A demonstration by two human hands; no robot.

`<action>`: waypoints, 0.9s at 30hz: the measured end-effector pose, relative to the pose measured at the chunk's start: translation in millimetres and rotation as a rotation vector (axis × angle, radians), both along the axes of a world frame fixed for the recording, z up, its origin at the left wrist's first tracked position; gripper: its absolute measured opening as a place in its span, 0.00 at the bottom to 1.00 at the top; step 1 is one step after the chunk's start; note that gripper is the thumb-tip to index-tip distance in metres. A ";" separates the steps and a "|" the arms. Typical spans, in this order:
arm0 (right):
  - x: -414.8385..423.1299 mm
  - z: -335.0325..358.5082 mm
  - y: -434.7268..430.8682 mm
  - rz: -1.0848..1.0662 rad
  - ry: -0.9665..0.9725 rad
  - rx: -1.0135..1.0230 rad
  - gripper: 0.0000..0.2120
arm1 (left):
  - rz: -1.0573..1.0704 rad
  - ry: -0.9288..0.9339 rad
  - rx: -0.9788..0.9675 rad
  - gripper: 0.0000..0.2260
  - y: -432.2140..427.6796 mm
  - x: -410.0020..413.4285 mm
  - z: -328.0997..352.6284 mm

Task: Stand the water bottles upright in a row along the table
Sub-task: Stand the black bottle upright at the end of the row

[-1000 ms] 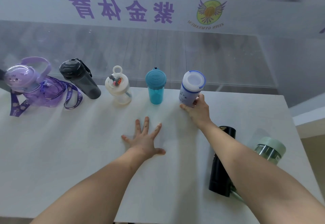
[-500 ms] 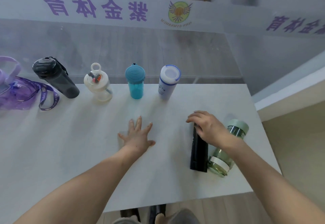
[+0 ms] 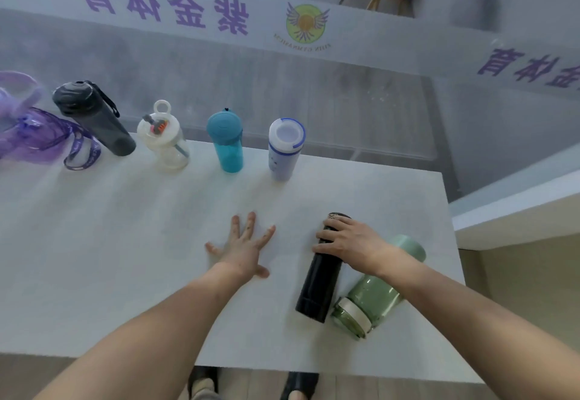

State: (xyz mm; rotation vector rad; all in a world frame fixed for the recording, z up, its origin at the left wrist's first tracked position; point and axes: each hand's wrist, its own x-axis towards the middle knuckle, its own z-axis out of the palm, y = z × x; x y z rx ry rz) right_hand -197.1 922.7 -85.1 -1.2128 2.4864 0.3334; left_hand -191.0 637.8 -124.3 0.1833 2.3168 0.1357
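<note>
on table, right hand (image 3: 351,241) grips flask (image 3: 320,277)

Seven bottles (image 3: 228,145) — two hands (image 3: 243,249) — one table (image 3: 125,242)

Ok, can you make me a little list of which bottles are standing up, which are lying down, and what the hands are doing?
standing in a row: dark grey bottle, clear bottle, teal bottle, white bottle
lying down: black flask and green bottle, side by side
at the left edge: purple bottle, partly out of view
left hand: flat on the table, fingers spread
right hand: grips the black flask near its top
left to stand up: two
</note>
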 end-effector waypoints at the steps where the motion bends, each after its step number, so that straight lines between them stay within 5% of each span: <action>1: -3.3 -2.4 5.9 -0.008 0.024 -0.051 0.23 | 0.006 0.002 0.000 0.50 0.8 -0.2 -0.2; 8: -3.5 0.7 22.2 -0.516 -0.050 -0.443 0.35 | 0.158 0.020 0.058 0.45 14.0 4.2 6.7; 18: -0.5 -22.5 28.0 -1.183 -0.268 -1.090 0.26 | 0.230 0.019 0.038 0.52 59.1 -11.2 7.5; 23: 6.5 -27.3 24.5 -1.339 -0.307 -1.356 0.34 | 0.225 0.007 0.013 0.56 64.4 -9.9 -1.6; 27: 4.1 -31.2 21.9 -1.315 -0.263 -1.314 0.30 | 0.230 0.008 0.014 0.55 65.2 -9.3 -1.5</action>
